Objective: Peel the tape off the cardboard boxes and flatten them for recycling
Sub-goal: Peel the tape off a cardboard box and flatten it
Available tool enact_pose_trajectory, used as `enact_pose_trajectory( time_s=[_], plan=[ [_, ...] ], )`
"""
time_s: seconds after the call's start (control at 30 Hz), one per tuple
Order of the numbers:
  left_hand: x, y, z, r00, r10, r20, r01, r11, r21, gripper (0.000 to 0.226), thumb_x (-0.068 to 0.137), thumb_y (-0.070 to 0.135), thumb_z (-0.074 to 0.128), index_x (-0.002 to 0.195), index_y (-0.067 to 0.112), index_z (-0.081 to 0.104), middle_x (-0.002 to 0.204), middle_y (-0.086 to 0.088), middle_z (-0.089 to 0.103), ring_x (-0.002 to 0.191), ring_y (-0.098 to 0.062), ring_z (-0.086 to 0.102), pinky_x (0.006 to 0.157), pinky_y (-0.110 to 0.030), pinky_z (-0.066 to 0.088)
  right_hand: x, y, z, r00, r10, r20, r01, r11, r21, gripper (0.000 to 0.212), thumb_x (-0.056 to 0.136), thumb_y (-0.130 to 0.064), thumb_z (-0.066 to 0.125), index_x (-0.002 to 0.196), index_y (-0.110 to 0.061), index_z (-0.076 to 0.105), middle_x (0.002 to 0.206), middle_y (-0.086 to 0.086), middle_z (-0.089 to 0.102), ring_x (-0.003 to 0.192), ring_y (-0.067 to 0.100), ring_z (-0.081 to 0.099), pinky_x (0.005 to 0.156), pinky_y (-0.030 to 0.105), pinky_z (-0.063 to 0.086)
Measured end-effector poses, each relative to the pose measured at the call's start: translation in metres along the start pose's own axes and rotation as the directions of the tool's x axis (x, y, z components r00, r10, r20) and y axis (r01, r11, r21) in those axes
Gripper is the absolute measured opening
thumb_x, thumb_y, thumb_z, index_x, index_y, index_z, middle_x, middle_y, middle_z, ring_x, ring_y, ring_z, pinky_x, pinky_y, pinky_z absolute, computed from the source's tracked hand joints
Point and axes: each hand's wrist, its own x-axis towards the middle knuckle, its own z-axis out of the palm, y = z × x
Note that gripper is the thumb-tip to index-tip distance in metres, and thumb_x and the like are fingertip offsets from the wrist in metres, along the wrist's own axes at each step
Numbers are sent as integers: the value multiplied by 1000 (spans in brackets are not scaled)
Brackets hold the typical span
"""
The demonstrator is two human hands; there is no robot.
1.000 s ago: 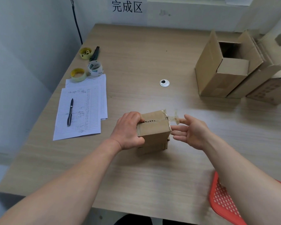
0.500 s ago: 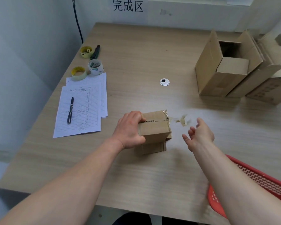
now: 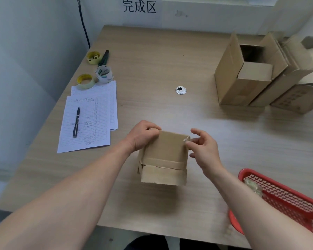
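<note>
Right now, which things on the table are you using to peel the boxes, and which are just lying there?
For the job:
- small cardboard box, gripped by left hand
- right hand, picking at its top corner
- opened boxes
- red basket with tape scraps

Just lying about:
- tape rolls
- pen on papers

Box [image 3: 164,156] sits near table [image 3: 170,51] front centre, left hand [image 3: 141,135] on its left side, right hand [image 3: 203,148] at its right top corner. Papers [image 3: 90,120] with pen [image 3: 76,121] lie left, tape rolls [image 3: 98,73] behind them. Open boxes [image 3: 246,74] stand far right; basket [image 3: 282,195] near right, off the edge.
</note>
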Motion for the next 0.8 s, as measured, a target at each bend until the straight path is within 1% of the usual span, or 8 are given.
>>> enact_pose_trajectory(
  time_s=[0.03, 0.1, 0.17, 0.27, 0.37, 0.53, 0.67, 0.8],
  plan=[
    [1, -3, 1, 1000, -26, -3, 26, 999, 34, 57, 70, 33, 52, 118, 10, 71, 112, 7, 59, 107, -8, 54, 85, -2, 35, -1, 3, 1, 1000, 10, 13, -10, 1000, -6, 49, 86, -4, 68, 129, -25, 58, 85, 5, 65, 86, 24, 68, 65, 34, 54],
    [3, -11, 6, 998, -64, -12, 65, 979, 193, 57, 86, 32, 61, 141, 17, 54, 146, -2, 42, 137, -15, 39, 107, -13, 24, -5, 10, 4, 998, 38, 44, -37, 999, -18, 56, 87, -2, 66, 136, -26, 54, 80, 5, 63, 85, 28, 72, 61, 34, 54],
    [3, -20, 17, 999, -36, -7, 36, 920, 390, 68, 91, 31, 66, 152, 23, 37, 162, -5, 21, 148, -21, 25, 118, -27, 21, -8, 17, 9, 994, 65, 88, -61, 997, -48, 61, 87, 1, 63, 140, -26, 51, 76, 5, 61, 80, 28, 73, 62, 36, 55],
    [-8, -27, 40, 1000, 1, -19, 10, 811, 584, 85, 85, 48, 70, 154, 31, 24, 165, 0, 6, 150, -26, 14, 118, -45, 26, -7, 23, 13, 988, 86, 128, -66, 986, -151, 58, 88, 0, 59, 139, -26, 54, 75, 7, 64, 71, 19, 73, 59, 33, 54],
    [-17, -33, 58, 999, -54, 11, 33, 748, 662, 99, 81, 63, 66, 157, 32, 12, 165, 4, -14, 152, -27, -8, 119, -56, 16, 1, 24, 11, 988, 91, 126, -60, 971, -231, 47, 93, -5, 51, 136, -23, 58, 77, 9, 65, 62, 17, 68, 54, 27, 49],
    [-17, -35, 60, 995, -62, 82, -15, 703, 711, 111, 79, 63, 70, 159, 29, 0, 163, 2, -28, 149, -30, -25, 119, -60, 0, 22, 16, -1, 975, 142, 170, -73, 932, -356, 47, 98, -12, 43, 141, -28, 52, 74, 6, 62, 59, 18, 59, 51, 24, 43],
    [-15, -37, 56, 994, -60, 96, -26, 703, 710, 113, 78, 58, 74, 159, 29, 1, 163, 2, -27, 149, -30, -25, 120, -58, -2, 36, 9, -5, 940, 236, 247, -112, 896, -430, 30, 95, -11, 46, 111, -20, 70, 75, 6, 61, 60, 19, 58, 51, 27, 42],
    [-14, -36, 56, 992, -59, 110, -36, 708, 705, 112, 78, 56, 75, 159, 29, 1, 163, 2, -26, 149, -29, -26, 120, -57, -4, 46, 7, -13, 926, 257, 277, -132, 908, -398, 15, 88, -7, 57, 91, -14, 70, 80, 8, 65, 64, 19, 60, 57, 33, 46]
  ],
)
